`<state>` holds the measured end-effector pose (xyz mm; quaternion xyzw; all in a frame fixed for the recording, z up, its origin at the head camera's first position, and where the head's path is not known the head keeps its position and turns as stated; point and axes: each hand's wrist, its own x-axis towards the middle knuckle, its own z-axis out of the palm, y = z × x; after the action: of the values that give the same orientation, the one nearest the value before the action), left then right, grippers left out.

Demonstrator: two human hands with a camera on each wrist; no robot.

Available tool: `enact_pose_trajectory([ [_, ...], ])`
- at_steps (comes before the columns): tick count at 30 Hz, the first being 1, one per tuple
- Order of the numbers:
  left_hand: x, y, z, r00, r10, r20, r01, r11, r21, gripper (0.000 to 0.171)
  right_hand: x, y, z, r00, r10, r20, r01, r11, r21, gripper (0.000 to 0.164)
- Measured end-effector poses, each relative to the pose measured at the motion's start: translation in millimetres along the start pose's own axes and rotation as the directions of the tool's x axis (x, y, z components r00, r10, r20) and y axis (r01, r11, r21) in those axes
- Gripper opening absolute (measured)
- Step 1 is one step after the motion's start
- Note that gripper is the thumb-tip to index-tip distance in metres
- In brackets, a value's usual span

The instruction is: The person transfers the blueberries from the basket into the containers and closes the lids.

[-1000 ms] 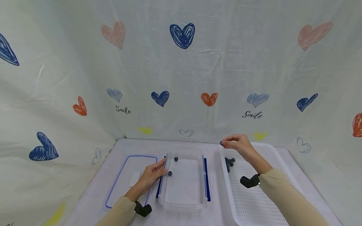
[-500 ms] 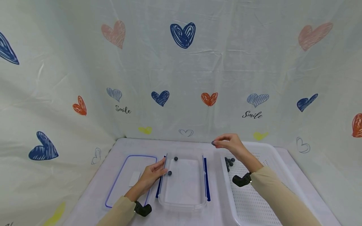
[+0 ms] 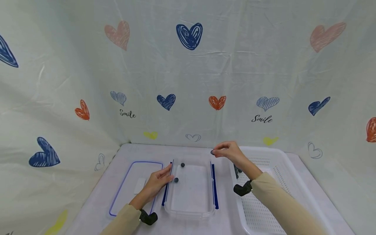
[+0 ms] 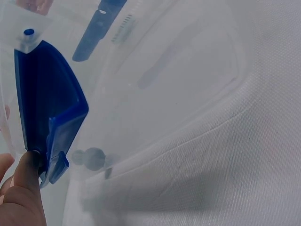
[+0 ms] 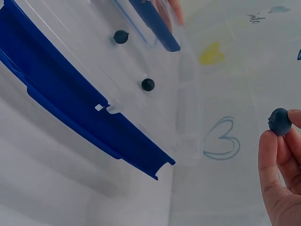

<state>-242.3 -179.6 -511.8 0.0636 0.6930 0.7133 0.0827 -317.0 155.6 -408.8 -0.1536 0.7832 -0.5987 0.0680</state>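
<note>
A clear plastic container (image 3: 192,192) with blue side latches stands open in the middle of the table. Two blueberries, one farther back (image 3: 182,165) and one nearer (image 3: 176,180), lie inside by its left side. My left hand (image 3: 155,185) holds the container's left edge, a finger against the blue latch (image 4: 49,94) in the left wrist view. Between thumb and fingertips my right hand (image 3: 232,154) pinches another blueberry (image 5: 280,121), raised just beyond the container's back right corner. Several more blueberries (image 3: 236,171) sit in the white basket, partly hidden by the right forearm.
A white perforated basket (image 3: 241,215) stands to the right of the container. The clear lid with a blue seal (image 3: 116,192) lies flat on the left, partly under the left forearm. Behind the table (image 3: 224,195) hangs a white curtain (image 3: 191,75) printed with hearts.
My right hand has moved left from above the basket's left edge to the container's back right corner, carrying the blueberry. The left hand and the container have stayed in place.
</note>
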Motion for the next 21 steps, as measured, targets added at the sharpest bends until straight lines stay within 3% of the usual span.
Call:
enact_pose_trajectory([
  [21,1.3,-3.3,-0.1,0.999,-0.009,-0.031,0.009,1.000,0.014,0.061,12,0,29,0.998,0.001,0.070,0.000,1.000,-0.016,0.020],
])
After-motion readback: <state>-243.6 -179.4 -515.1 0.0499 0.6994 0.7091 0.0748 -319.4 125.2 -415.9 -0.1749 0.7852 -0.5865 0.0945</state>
